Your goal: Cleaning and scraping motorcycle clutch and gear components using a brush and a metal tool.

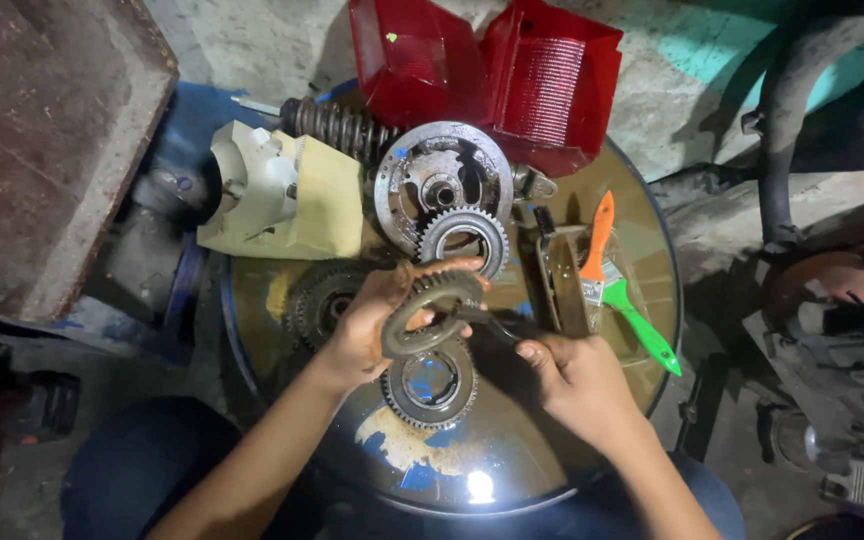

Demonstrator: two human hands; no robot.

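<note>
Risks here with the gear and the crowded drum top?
The left hand holds the ring gear tilted by its rim above another gear; a slip could knock teeth together. The right hand works a dark tool near the fingers. Two paintbrushes lie near the drum top's edge.

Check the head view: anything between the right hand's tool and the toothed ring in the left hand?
Nothing visible. The left hand holds the grey toothed metal ring above the round drum top, and the dark slim tool in the right hand already reaches the ring's edge. Another grey gear ring lies below, not between them.
</note>
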